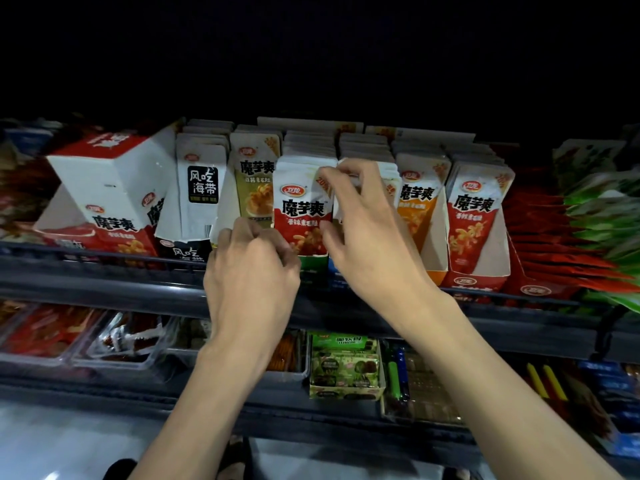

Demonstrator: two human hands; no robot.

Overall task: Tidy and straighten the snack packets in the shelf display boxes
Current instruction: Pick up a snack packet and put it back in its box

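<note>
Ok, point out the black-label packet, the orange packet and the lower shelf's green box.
black-label packet (202, 188): head view, its black label.
orange packet (415, 216): head view, its orange lower half.
green box (346, 391): head view, its front wall.

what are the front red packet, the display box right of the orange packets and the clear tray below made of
The front red packet: likely glossy plastic film; sheen and wrinkles near the top. The display box: looks like printed cardboard, matte white inside, with folded walls. The clear tray: probably rigid transparent plastic; contents show through, rim catches light.
</note>
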